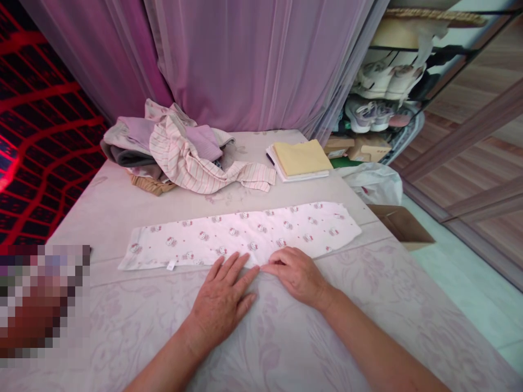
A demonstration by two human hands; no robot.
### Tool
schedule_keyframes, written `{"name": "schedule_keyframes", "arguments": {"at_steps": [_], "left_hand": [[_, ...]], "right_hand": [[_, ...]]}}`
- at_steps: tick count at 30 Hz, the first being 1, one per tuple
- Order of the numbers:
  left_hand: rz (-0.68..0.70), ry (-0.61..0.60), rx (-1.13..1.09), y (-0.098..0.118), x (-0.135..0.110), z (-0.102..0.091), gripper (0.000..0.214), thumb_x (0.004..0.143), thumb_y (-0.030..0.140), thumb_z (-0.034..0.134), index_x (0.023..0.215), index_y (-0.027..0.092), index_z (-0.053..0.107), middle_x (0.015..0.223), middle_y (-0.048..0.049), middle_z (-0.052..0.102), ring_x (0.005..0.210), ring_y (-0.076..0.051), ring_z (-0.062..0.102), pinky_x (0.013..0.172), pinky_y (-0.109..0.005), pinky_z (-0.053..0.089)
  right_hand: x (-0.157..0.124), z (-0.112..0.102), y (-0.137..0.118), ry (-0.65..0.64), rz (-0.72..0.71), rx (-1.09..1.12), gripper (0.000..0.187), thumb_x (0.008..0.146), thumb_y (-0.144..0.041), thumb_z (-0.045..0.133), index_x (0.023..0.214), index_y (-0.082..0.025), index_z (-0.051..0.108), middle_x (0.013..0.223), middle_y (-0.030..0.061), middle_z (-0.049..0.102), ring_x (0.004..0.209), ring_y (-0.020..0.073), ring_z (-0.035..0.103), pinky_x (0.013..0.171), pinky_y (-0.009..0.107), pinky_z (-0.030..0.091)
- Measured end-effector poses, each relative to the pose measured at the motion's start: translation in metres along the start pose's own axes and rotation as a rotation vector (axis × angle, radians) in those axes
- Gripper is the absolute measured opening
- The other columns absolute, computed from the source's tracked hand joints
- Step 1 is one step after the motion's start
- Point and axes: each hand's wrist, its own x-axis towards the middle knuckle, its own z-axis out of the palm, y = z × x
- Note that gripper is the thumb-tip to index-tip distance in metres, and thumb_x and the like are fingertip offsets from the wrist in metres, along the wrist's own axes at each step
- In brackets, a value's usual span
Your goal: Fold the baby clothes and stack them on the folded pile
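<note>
"The left hand (pixel 223 305) lies nearest, flat, fingers slightly spread at the garment's (pixel 245 231) near edge."
"And the right hand (pixel 296 277)?"
"Thumb and forefinger pinching that same edge."
"How many garments there?"
"One, white with printed figures, stretched crosswise just beyond both hands, one tag (pixel 170 265) near its left end."
"Count the rest."
"Left to right: one heap of clothes (pixel 188 149), one folded stack (pixel 302 158) topped with yellow, at least two pairs of shoes (pixel 370 115), one cardboard box (pixel 412 231)."
"Surface and room?"
"A pale flowered sheet (pixel 294 340) underneath; purple curtain (pixel 245 65) behind, pale floor (pixel 461 283) and wood-grain panel (pixel 482 125) rightward."
</note>
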Motion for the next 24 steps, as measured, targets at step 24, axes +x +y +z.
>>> {"name": "schedule_keyframes", "arguments": {"at_steps": [24], "left_hand": [[0.014, -0.015, 0.021, 0.001, 0.003, -0.004, 0.049, 0.091, 0.04, 0.05, 0.139, 0.027, 0.047, 0.147, -0.0071, 0.045, 0.135, -0.028, 0.04, 0.11, -0.049, 0.031]], "right_hand": [[-0.002, -0.009, 0.006, 0.014, 0.079, 0.263, 0.033, 0.075, -0.001, 0.05, 0.087, -0.024, 0.071, 0.085, 0.0025, 0.068, 0.08, 0.0151, 0.061, 0.074, 0.029, 0.05]]}}
